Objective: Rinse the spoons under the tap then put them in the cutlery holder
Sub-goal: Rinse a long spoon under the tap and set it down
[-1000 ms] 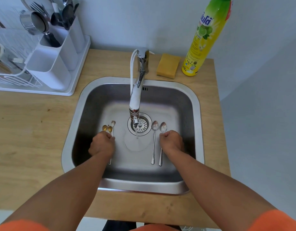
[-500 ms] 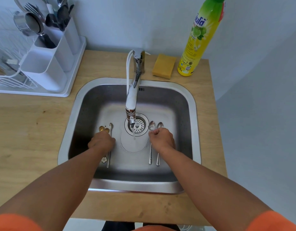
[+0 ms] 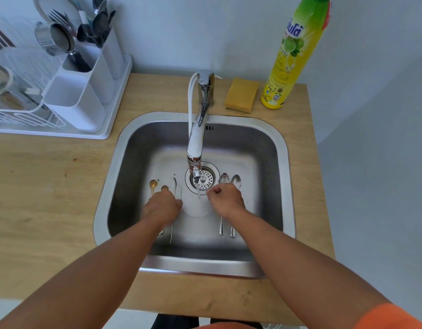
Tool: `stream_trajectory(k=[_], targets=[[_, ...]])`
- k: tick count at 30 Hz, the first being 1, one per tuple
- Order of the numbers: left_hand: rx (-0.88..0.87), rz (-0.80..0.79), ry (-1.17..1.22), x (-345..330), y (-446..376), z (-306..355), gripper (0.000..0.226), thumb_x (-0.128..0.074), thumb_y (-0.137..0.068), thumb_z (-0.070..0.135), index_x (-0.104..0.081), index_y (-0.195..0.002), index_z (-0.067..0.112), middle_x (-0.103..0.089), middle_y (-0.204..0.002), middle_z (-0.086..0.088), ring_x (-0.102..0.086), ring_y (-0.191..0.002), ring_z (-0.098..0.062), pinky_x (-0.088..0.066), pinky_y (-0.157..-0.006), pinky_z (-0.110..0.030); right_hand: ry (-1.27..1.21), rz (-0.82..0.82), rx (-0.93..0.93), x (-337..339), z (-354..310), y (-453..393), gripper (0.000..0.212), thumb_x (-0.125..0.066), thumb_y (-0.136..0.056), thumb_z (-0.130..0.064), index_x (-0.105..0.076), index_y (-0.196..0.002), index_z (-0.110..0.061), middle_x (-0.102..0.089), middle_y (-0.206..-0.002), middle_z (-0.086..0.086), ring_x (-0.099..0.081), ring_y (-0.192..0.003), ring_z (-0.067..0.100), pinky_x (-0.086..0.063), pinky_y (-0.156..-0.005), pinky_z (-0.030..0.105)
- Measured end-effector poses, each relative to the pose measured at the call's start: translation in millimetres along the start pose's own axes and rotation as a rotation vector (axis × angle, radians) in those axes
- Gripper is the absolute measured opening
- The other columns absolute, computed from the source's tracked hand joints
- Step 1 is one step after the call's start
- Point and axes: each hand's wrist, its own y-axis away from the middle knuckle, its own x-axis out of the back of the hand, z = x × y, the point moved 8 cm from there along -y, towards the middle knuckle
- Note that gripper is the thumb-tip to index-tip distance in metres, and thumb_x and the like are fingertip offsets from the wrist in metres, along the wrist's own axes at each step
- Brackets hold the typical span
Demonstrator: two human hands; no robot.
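In the steel sink [image 3: 103, 198] the tap [image 3: 195, 138] runs a thin stream beside the drain. On the sink floor to the left lie two gold spoons [image 3: 153, 184] and a thin silver spoon [image 3: 174, 186]. My left hand [image 3: 161, 207] curls over their handles and grips a gold spoon. On the right, two silver spoons [image 3: 236, 181] lie side by side. My right hand [image 3: 226, 200] is a fist over their handles, fingers curled down onto them close to the stream. The white cutlery holder [image 3: 72, 108] stands on the counter at the back left, with cutlery in its far compartments.
A white dish rack [image 3: 17, 117] on a tray sits left of the holder. Behind the sink stand a yellow sponge [image 3: 242, 95] and a tall dish-soap bottle [image 3: 290, 58]. A wooden counter [image 3: 43, 186] surrounds the sink, with its edge near my body.
My right hand has slid left over the silver spoons toward the water stream. The gold spoons under my left hand have spread apart slightly.
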Motion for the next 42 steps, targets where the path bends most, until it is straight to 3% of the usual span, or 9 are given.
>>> stream_trajectory(k=[2,5,11,15,18,25,30,36,42], targets=[[-0.023,0.032,-0.001,2.0,7.0,8.6,0.030,-0.056,-0.095,0.040,-0.061,-0.107,0.013,-0.068,-0.108,-0.011,-0.067,-0.096,-0.031,-0.043,-0.071,-0.033,-0.080,-0.115,0.001,-16.5,-8.6,-1.4,0.018,-0.066,-0.091,-0.028,-0.079,-0.087,-0.017,-0.079,-0.095,-0.001,-0.070,-0.083,0.019,-0.058,-0.074,0.032],[-0.052,0.035,0.007,1.5,18.1,22.3,0.028,-0.059,-0.095,0.043,-0.062,-0.098,0.016,-0.071,-0.110,-0.011,-0.069,-0.099,-0.033,-0.044,-0.070,-0.034,-0.210,-0.278,-0.108,-40.7,-12.9,2.2,0.015,-0.070,-0.093,-0.029,-0.077,-0.084,-0.019,-0.077,-0.088,-0.002,-0.056,-0.062,0.016,-0.039,-0.043,0.019],[-0.138,0.041,0.088,-5.8,38.5,48.0,0.028,-0.050,-0.098,0.029,-0.060,-0.117,0.010,-0.070,-0.115,-0.013,-0.068,-0.103,-0.035,-0.044,-0.072,-0.037,-0.344,-0.284,-0.202,-48.6,-2.5,1.1,0.008,-0.081,-0.085,-0.024,-0.082,-0.088,-0.016,-0.059,-0.056,-0.002,-0.035,-0.035,0.008,-0.025,-0.040,0.018],[-0.231,-0.024,0.090,-9.5,48.3,49.2,0.032,-0.050,-0.103,0.045,-0.063,-0.113,0.017,-0.071,-0.109,-0.008,-0.068,-0.098,-0.030,-0.046,-0.070,-0.036,-0.215,-0.217,-0.080,-30.6,0.2,-2.6,0.007,-0.078,-0.089,-0.024,-0.082,-0.087,-0.019,-0.074,-0.077,-0.002,-0.051,-0.046,0.005,-0.035,-0.040,0.018],[-0.217,-0.055,0.219,-5.3,47.6,40.7,0.026,-0.055,-0.100,0.051,-0.065,-0.098,0.027,-0.071,-0.097,0.001,-0.068,-0.090,-0.024,-0.049,-0.070,-0.035,-0.138,-0.200,-0.005,-16.1,-3.0,-6.2,0.013,-0.077,-0.091,-0.029,-0.083,-0.084,-0.019,-0.080,-0.086,-0.007,-0.069,-0.078,0.007,-0.044,-0.059,0.019],[0.058,-0.256,1.118,-13.0,40.6,37.4,0.016,-0.066,-0.101,0.037,-0.074,-0.107,0.025,-0.078,-0.102,0.009,-0.064,-0.071,-0.012,-0.039,-0.045,-0.022,-0.081,-0.435,-0.071,-2.1,0.0,8.3,0.018,-0.077,-0.088,-0.025,-0.083,-0.083,-0.008,-0.077,-0.075,-0.004,-0.037,-0.052,0.011,-0.026,-0.043,0.021],[0.126,-0.285,1.280,-24.6,47.4,43.9,0.014,-0.079,-0.092,0.033,-0.081,-0.098,0.021,-0.082,-0.094,0.006,-0.058,-0.062,-0.009,-0.038,-0.044,-0.021,-0.034,-0.493,-0.051,3.7,0.4,18.1,0.015,-0.074,-0.092,-0.022,-0.081,-0.080,-0.017,-0.077,-0.072,-0.002,-0.045,-0.050,0.006,-0.026,-0.044,0.019],[0.180,-0.314,1.493,-36.3,52.7,44.7,0.019,-0.062,-0.104,0.020,-0.079,-0.107,0.014,-0.083,-0.099,0.001,-0.047,-0.056,-0.007,-0.036,-0.041,-0.020,-0.019,-0.459,-0.009,4.8,-1.4,17.3,0.016,-0.075,-0.091,-0.022,-0.079,-0.076,-0.020,-0.081,-0.085,0.003,-0.052,-0.078,0.021,-0.026,-0.043,0.019],[0.211,-0.309,1.585,-38.7,56.5,42.0,0.015,-0.074,-0.095,0.013,-0.082,-0.108,0.014,-0.079,-0.088,0.004,-0.046,-0.050,-0.003,-0.035,-0.040,-0.020,-0.004,-0.432,0.057,7.7,-11.2,16.2,0.012,-0.075,-0.093,-0.027,-0.078,-0.083,-0.024,-0.077,-0.077,-0.005,-0.051,-0.072,0.018,-0.026,-0.040,0.018]])
